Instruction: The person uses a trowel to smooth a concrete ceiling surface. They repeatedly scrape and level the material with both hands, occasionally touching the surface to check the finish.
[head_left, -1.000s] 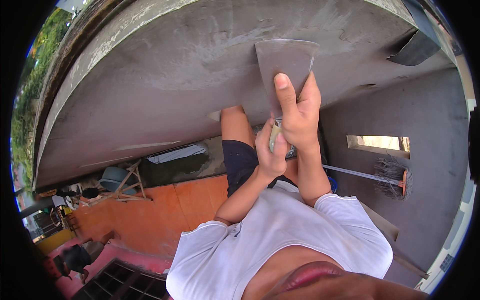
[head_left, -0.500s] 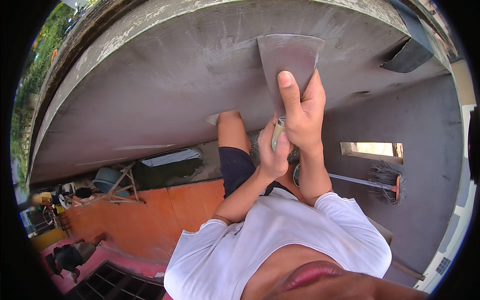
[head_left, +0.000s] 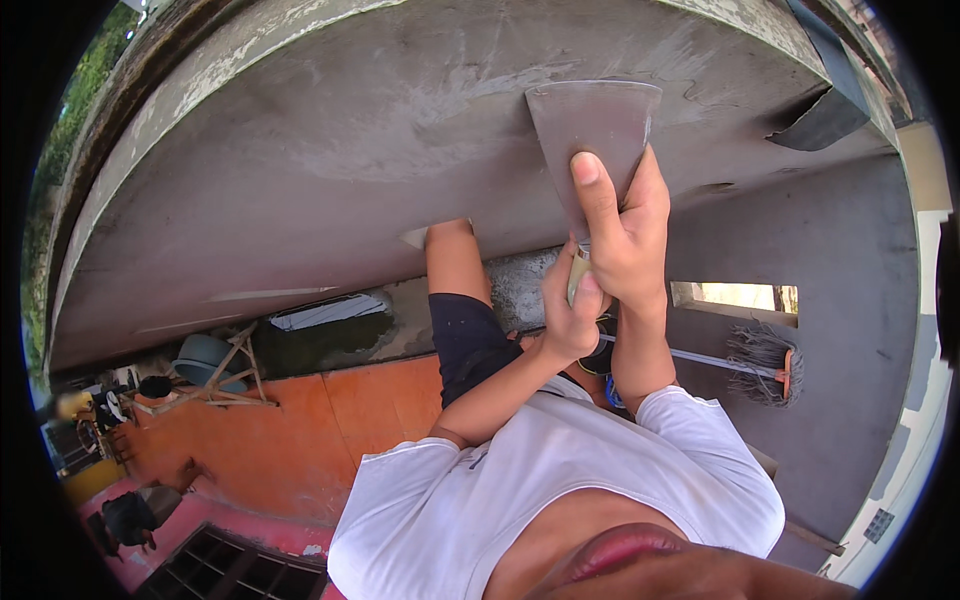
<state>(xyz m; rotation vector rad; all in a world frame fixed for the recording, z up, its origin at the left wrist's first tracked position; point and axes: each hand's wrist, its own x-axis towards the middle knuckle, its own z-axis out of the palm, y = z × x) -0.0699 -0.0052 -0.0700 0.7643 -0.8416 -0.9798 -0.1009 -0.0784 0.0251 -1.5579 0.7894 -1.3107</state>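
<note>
A wide putty knife (head_left: 595, 115) with a flared metal blade stands with its broad edge against the grey wall (head_left: 300, 180). My left hand (head_left: 572, 312) is closed round its pale handle (head_left: 578, 272). Higher up, my right hand (head_left: 628, 235) grips the lower part of the blade, the thumb lying flat on its face and the other fingers mostly hidden behind. Lighter smears and streaks mark the wall surface beside the blade edge.
At the right, a grey-headed mop (head_left: 768, 365) leans near a slot opening (head_left: 750, 297) in the side wall. A dark flap (head_left: 825, 118) hangs at upper right. Lower left are a grey tub (head_left: 208, 360), a wooden frame (head_left: 250, 370) and another person (head_left: 130, 515).
Both hands and the putty knife have shifted slightly right and lower in the picture, while the view itself moved a little. The grip stays the same.
</note>
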